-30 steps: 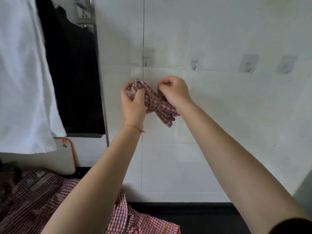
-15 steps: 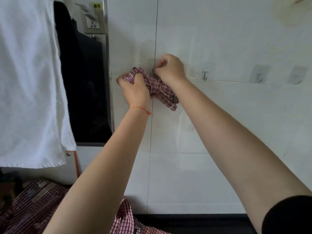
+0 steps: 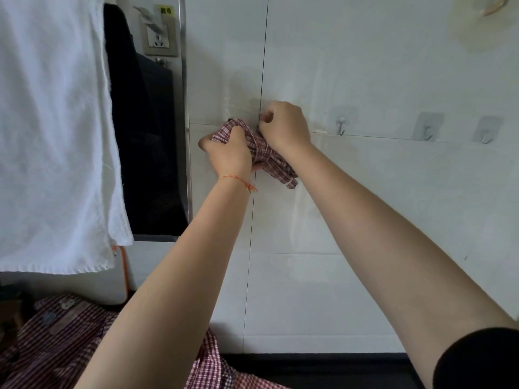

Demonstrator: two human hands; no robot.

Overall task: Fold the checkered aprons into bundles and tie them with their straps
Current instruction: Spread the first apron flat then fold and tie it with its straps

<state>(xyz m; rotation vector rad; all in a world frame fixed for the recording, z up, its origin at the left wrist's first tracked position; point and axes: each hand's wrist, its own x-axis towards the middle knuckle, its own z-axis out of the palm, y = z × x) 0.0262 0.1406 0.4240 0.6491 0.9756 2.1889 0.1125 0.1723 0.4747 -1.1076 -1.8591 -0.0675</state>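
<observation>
A red-and-white checkered apron bundle (image 3: 266, 153), bound round its middle with its strap, is held up against the white tiled wall. My left hand (image 3: 229, 153) grips its left end from below. My right hand (image 3: 283, 124) is closed at the bundle's top right, fingers pinched by the tile seam; what it pinches is hidden. More checkered aprons (image 3: 56, 346) lie loose on the dark counter at the bottom left, partly behind my left forearm.
A white towel (image 3: 53, 130) hangs at the left, dark clothing (image 3: 146, 141) beside it, a wall socket (image 3: 160, 40) above. Three adhesive hooks (image 3: 341, 127) (image 3: 427, 130) (image 3: 487, 133) sit on the wall right of my hands.
Both hands have carried the bundle upward against the wall, and my view has tilted up with them. My right hand has risen to the bundle's top edge.
</observation>
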